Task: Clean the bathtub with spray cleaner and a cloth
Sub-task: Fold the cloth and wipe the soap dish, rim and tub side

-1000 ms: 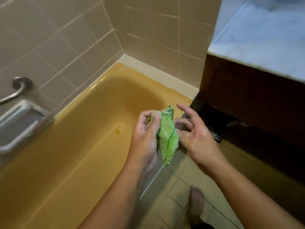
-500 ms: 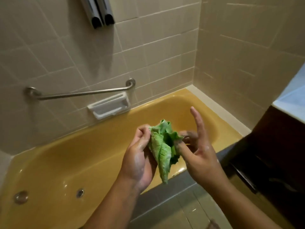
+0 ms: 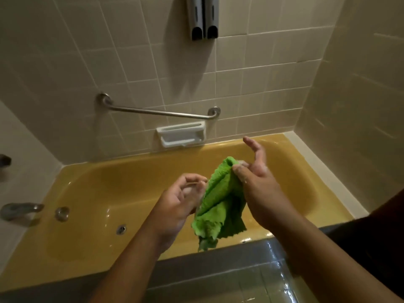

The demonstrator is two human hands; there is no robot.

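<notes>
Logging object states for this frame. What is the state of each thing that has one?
green cloth: crumpled, hanging in the air above the tub.
right hand: pinches the cloth's top edge, other fingers spread.
left hand: fingers curled beside the cloth, grip unclear.
bathtub: no standing water seen.
faucet: not running.

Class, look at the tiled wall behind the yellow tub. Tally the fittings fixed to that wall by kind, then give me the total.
Grey dispensers: 2
Metal grab bar: 1
White soap dish: 1
Total: 4
</notes>
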